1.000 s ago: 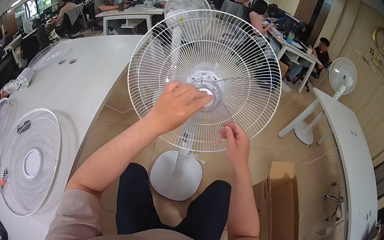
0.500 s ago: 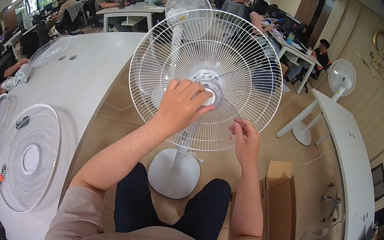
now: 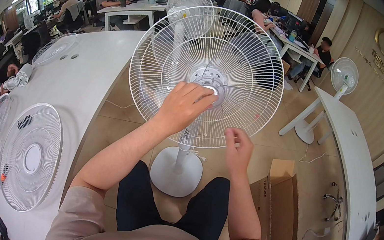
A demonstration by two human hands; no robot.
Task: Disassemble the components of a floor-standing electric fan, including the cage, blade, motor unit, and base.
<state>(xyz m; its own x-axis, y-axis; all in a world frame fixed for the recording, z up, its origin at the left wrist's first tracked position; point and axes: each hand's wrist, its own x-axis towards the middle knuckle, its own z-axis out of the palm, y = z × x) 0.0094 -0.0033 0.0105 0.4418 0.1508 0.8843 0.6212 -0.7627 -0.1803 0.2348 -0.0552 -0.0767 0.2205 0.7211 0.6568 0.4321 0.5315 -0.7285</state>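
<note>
The left hand (image 3: 185, 106) has stayed clenched on the hub (image 3: 209, 80) of the fan grille (image 3: 161, 61); the right hand (image 3: 237, 149), at 5 o'clock, now pinches its lower rim, steadying it.

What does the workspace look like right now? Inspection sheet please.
Surface: curved white table at left, tiled floor below.
Job's things: white pedestal fan standing upright on its round base, wire rear guard on.
Clutter: two loose fan guards on the table; open cardboard box at right.
Hands: left hand on the fan hub; right hand at the guard's lower rim.
Cables: thin cord on the floor.
Surroundings: office desks, seated people, another fan.
</note>
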